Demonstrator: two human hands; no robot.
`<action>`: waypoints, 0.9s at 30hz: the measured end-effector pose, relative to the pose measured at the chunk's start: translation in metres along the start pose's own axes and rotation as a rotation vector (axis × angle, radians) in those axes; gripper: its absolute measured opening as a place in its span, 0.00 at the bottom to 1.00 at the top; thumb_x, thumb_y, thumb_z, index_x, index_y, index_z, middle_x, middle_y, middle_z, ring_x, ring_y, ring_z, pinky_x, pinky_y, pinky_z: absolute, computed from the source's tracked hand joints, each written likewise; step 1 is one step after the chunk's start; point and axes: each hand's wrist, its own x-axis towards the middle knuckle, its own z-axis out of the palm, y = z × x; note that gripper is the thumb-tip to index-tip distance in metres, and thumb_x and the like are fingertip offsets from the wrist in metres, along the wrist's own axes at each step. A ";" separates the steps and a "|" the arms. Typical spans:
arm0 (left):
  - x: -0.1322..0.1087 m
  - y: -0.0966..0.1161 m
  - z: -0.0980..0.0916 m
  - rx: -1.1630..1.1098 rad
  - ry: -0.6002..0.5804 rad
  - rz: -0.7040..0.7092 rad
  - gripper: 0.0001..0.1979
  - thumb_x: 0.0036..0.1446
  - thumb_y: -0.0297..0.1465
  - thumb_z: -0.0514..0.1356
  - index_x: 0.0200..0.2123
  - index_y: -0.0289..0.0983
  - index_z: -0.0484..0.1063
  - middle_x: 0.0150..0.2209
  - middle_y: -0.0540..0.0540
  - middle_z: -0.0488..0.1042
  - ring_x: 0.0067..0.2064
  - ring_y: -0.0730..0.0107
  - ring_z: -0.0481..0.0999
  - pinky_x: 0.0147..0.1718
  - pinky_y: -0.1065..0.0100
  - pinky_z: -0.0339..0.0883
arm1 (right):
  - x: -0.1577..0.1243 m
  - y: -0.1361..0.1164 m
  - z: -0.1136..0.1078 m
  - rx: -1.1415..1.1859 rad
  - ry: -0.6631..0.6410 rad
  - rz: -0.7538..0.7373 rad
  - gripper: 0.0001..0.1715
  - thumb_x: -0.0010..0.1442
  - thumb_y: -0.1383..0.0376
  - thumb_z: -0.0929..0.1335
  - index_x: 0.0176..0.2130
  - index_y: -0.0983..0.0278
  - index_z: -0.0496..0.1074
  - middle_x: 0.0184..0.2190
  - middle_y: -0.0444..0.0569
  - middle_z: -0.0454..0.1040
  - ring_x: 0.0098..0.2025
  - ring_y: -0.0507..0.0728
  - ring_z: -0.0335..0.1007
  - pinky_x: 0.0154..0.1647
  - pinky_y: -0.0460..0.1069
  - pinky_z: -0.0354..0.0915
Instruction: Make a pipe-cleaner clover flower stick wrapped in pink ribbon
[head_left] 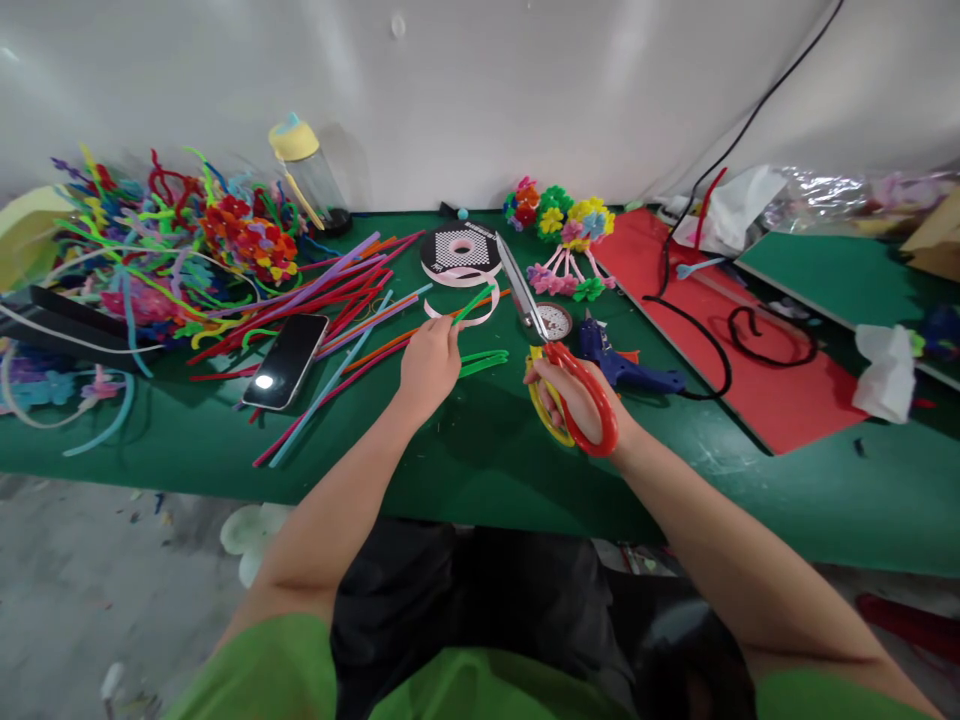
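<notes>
The left hand [427,362] pinches a green pipe cleaner [474,303] between its fingertips, lifting it just above the green table [480,460]. The right hand [574,400] grips scissors [551,355] by their red and yellow handles, blades nearly closed and pointing away toward a ribbon spool [459,252]. More green pieces [484,360] lie between the hands. A phone [286,360] rests to the left and a blue glue gun [622,365] just right of the scissors.

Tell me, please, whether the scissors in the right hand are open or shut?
Shut, it seems: the blades of the scissors in the right hand lie together as one narrow silver strip.
</notes>
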 end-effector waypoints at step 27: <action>-0.003 0.012 -0.004 0.079 -0.200 0.114 0.15 0.62 0.30 0.43 0.45 0.33 0.65 0.29 0.44 0.74 0.28 0.70 0.71 0.26 0.70 0.58 | 0.004 0.023 0.014 -0.869 0.147 -0.255 0.14 0.50 0.57 0.68 0.31 0.66 0.68 0.24 0.48 0.71 0.22 0.53 0.65 0.23 0.47 0.58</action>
